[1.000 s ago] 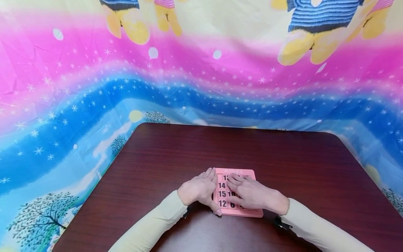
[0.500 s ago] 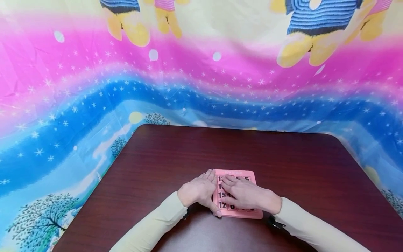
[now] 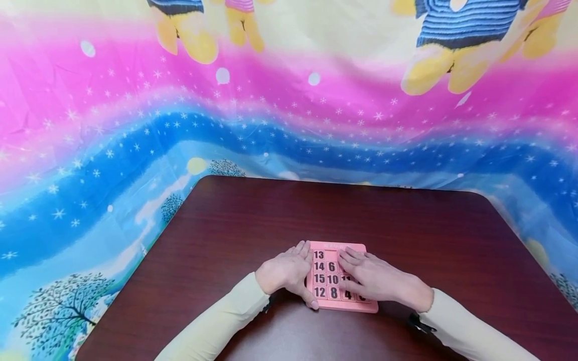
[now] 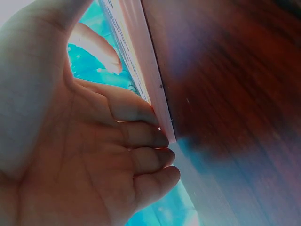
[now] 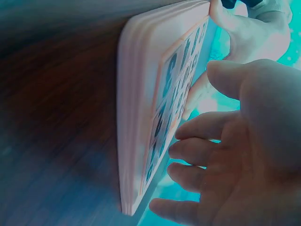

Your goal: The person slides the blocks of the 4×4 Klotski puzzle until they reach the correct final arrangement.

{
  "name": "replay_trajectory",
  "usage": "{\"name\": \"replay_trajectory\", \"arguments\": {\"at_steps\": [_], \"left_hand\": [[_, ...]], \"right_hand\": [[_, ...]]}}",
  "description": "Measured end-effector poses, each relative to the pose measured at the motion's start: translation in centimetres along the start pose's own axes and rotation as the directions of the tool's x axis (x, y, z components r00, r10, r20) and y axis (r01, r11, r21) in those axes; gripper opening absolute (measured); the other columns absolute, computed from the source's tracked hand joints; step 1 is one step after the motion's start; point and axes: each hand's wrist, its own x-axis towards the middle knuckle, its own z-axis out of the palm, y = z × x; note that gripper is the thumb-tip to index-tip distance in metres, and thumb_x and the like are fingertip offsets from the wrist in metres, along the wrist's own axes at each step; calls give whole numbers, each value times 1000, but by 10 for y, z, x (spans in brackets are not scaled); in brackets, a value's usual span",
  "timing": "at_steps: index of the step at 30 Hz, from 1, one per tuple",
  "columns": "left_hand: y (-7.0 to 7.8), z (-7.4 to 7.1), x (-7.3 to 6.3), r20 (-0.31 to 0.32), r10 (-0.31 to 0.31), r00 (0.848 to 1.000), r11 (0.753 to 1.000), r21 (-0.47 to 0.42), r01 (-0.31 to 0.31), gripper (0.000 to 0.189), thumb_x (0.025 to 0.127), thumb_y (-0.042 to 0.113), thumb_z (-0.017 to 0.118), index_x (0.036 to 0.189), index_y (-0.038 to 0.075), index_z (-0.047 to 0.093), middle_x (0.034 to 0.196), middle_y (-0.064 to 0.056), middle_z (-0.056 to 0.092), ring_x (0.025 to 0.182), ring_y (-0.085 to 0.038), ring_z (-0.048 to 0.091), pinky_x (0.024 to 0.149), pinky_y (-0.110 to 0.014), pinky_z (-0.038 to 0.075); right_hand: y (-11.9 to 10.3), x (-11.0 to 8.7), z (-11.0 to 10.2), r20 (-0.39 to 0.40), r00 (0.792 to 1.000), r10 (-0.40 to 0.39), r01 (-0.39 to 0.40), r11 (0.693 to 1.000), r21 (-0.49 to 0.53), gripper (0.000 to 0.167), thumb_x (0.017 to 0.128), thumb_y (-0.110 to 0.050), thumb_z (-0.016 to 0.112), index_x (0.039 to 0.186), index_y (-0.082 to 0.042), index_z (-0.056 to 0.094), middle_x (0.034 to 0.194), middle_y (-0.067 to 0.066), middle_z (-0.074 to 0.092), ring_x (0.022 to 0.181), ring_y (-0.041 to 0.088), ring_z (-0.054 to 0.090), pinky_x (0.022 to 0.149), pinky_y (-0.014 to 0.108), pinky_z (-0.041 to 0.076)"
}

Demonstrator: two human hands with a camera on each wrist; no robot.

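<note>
A pink sliding number puzzle (image 3: 319, 279) lies flat on the table, its black-numbered tiles set in a raised frame. In the top row, tile 13 (image 3: 318, 254) sits in the left corner, with a bare slot (image 3: 331, 254) beside it. My left hand (image 3: 285, 273) rests along the puzzle's left edge, fingers extended and thumb at the near corner; the left wrist view shows fingertips against the side wall (image 4: 155, 84). Over the right-hand tiles is my right hand (image 3: 379, 277), fingers extended, hiding several of them. Whether every right fingertip touches a tile I cannot tell.
The dark brown wooden table (image 3: 253, 215) has rounded far corners. Behind and beside it hangs a patterned cloth (image 3: 289, 115) in pink, blue and cream. A dark strap (image 3: 422, 323) shows under the right wrist.
Tile 13 has slid left into the top-left corner, and the bare slot now lies right of it. My right hand went left, then back right; my left hand stayed in place.
</note>
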Motion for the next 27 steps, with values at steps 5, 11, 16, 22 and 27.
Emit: {"name": "replay_trajectory", "arguments": {"at_steps": [5, 11, 16, 22, 27], "left_hand": [[0, -1, 0, 7, -9, 1000, 1000, -7, 10, 134, 60, 79, 74, 155, 1, 21, 164, -17, 15, 153, -27, 14, 125, -34, 21], [1, -1, 0, 7, -13, 1000, 1000, -3, 13, 134, 60, 79, 74, 155, 1, 22, 164, -17, 15, 153, -27, 15, 125, -35, 21], [1, -1, 1, 10, -14, 1000, 1000, 1, 14, 134, 59, 79, 74, 155, 1, 21, 165, -17, 14, 154, -27, 14, 125, -34, 20], [2, -2, 0, 12, -16, 1000, 1000, 1, 16, 133, 60, 79, 74, 155, 2, 22, 165, -16, 14, 154, -26, 13, 125, -34, 20], [1, -2, 0, 16, -18, 1000, 1000, -1, 18, 132, 61, 78, 74, 156, 2, 22, 165, -16, 14, 154, -26, 13, 125, -33, 19]], "right_hand": [[3, -6, 2, -10, 1000, 10, -10, 1000, -3, 70, 96, -53, 53, 146, -5, 45, 155, 16, 40, 147, 35, 32, 111, 60, 37], [4, -8, 3, -28, 1000, -6, 6, 1000, -13, 69, 96, -51, 54, 145, -3, 47, 153, 18, 42, 145, 36, 34, 110, 59, 39], [3, -9, 4, -34, 999, -8, 8, 1000, -21, 70, 96, -53, 53, 145, -3, 47, 153, 18, 43, 145, 36, 35, 111, 59, 38], [1, -11, 5, -9, 1000, 26, -26, 1000, -7, 68, 96, -52, 53, 145, -5, 47, 155, 15, 40, 146, 33, 33, 114, 58, 35], [0, -11, 6, -22, 1000, 7, -8, 1000, -26, 66, 96, -50, 54, 144, -5, 48, 154, 15, 42, 145, 34, 36, 112, 58, 38]]}}
